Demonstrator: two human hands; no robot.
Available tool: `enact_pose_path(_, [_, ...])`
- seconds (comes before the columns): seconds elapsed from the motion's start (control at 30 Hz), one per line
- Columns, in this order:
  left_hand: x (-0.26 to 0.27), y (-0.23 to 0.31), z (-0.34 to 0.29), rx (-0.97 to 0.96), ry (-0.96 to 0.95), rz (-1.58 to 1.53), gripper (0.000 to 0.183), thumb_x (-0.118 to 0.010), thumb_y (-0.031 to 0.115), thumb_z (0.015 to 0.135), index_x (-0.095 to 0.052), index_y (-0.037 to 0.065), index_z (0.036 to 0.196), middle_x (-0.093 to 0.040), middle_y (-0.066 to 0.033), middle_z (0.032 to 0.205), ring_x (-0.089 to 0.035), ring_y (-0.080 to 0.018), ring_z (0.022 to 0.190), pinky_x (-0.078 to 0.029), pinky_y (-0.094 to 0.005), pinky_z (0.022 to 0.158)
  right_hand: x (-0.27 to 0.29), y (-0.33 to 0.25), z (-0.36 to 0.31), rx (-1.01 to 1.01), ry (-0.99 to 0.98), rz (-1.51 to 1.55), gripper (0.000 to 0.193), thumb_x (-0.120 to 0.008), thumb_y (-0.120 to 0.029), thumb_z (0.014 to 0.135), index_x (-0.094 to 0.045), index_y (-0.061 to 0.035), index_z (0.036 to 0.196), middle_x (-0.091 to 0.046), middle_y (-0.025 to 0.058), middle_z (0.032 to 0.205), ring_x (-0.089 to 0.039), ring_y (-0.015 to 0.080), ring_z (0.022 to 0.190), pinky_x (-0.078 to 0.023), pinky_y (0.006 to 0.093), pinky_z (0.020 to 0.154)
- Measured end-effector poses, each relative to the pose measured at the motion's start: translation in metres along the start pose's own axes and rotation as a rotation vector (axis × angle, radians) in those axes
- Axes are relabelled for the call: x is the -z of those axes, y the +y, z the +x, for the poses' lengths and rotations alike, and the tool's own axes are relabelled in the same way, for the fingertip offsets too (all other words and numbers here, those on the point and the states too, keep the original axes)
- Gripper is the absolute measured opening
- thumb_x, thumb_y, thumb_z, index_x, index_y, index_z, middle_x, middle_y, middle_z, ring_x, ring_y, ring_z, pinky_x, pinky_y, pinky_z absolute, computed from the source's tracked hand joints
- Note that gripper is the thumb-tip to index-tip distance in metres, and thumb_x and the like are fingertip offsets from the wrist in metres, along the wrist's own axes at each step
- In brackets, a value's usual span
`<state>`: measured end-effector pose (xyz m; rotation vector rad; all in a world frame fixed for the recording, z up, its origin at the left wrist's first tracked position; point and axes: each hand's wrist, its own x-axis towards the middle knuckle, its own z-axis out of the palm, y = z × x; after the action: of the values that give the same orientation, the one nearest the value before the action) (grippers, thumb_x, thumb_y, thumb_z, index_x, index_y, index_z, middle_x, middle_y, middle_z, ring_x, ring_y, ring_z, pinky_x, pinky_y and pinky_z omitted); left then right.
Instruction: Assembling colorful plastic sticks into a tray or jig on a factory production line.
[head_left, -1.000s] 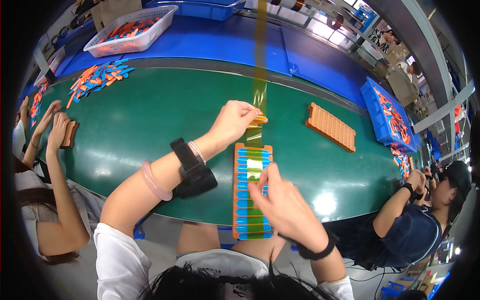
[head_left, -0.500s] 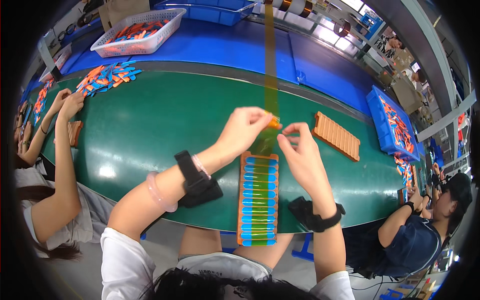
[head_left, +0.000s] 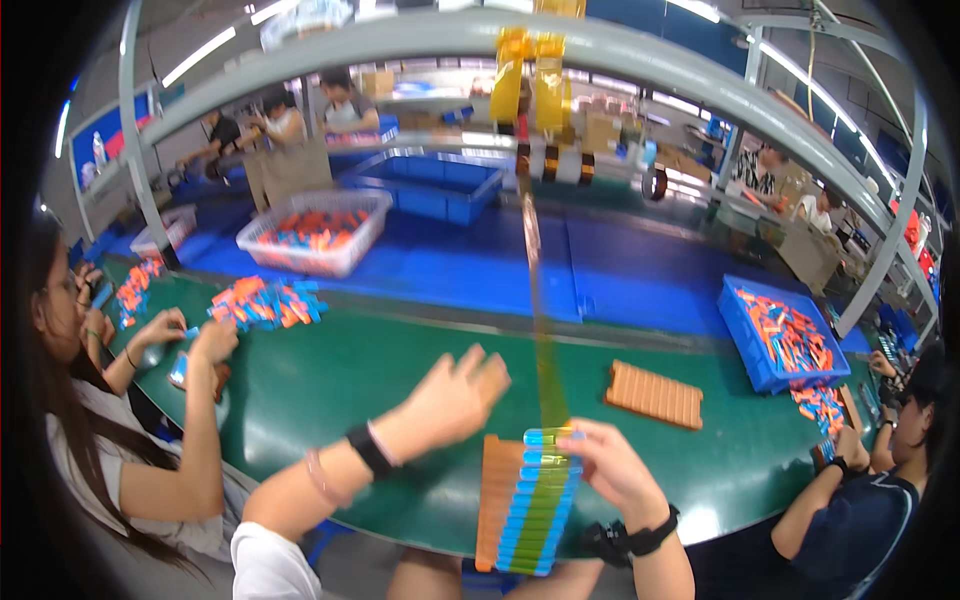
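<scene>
A row of several blue flat sticks (head_left: 520,505), joined by a band of yellowish see-through tape (head_left: 545,510), lies askew over a brown grooved tray (head_left: 498,500) and overhangs its right side. At the far end of this row, my right hand (head_left: 610,465) pinches the sticks and tape between thumb and fingers. The tape rises from there toward the rolls (head_left: 555,163) hung on a bar. My left hand (head_left: 455,395) is off to the left above the green table, apart from the tray; its fingers are spread and a little blurred, with nothing seen in them.
Another brown grooved tray (head_left: 655,395) lies to the right. Beyond it a blue bin (head_left: 775,380) holds orange and blue sticks. A loose pile of sticks (head_left: 265,303) and a white basket (head_left: 340,262) are at left. Co-workers sit on both sides of the green table (head_left: 330,400).
The view has tilted up. My left hand has let go of the tape and moved left. My right hand has closed on the row's far end, and the row has shifted rightward off the tray's grooves.
</scene>
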<state>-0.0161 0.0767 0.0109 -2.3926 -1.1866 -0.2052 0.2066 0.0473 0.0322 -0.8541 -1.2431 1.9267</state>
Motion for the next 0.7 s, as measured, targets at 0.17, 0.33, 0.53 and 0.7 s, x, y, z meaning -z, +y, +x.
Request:
enact_pose_path(0.17, [0.036, 0.055, -0.024, -0.642, -0.195, -0.118, 0.025, -0.051, 0.015, 0.067, -0.059, 0.011, 0.091, -0.049, -0.0039, 0.115, -0.037, -0.0213, 0.116, -0.022, -0.0415, 0.102, 0.016, 0.009, 0.001, -0.098, -0.045, -0.026, 0.015, -0.053, -0.018, 0.083, -0.058, -0.0039, 0.085, -0.056, -0.0014, 0.079, -0.048, 0.0045, 0.07, -0.038, 0.0197, 0.061])
enact_pose_path(0.33, [0.026, 0.056, -0.019, -0.606, -0.033, -0.166, 0.03, -0.054, 0.014, 0.065, -0.057, 0.009, 0.095, -0.049, -0.0038, 0.114, -0.036, -0.0216, 0.116, -0.023, -0.038, 0.101, 0.013, 0.008, 0.005, -0.091, -0.151, -0.111, 0.017, -0.053, -0.019, 0.084, -0.06, -0.0047, 0.087, -0.057, -0.0035, 0.079, -0.048, 0.003, 0.068, -0.037, 0.0177, 0.06])
enact_pose_path(0.53, [0.018, 0.043, -0.012, -0.584, -0.163, -0.259, 0.036, -0.06, 0.019, 0.063, -0.054, 0.01, 0.098, -0.051, -0.0056, 0.108, -0.043, -0.0204, 0.108, -0.029, -0.035, 0.095, 0.015, 0.002, 0.001, -0.055, -0.146, -0.093, 0.016, -0.053, -0.018, 0.083, -0.06, -0.0039, 0.087, -0.057, -0.004, 0.078, -0.048, 0.0023, 0.069, -0.037, 0.0169, 0.062])
enact_pose_path(0.7, [0.024, 0.03, 0.004, -0.147, -0.727, -0.555, 0.047, -0.064, 0.02, 0.059, -0.053, 0.008, 0.103, -0.051, -0.0069, 0.112, -0.048, -0.0232, 0.104, -0.036, -0.0406, 0.087, 0.03, 0.009, 0.002, -0.044, -0.183, -0.112, 0.02, -0.052, -0.02, 0.084, -0.058, -0.0015, 0.09, -0.057, -0.001, 0.082, -0.049, 0.005, 0.074, -0.039, 0.0199, 0.069])
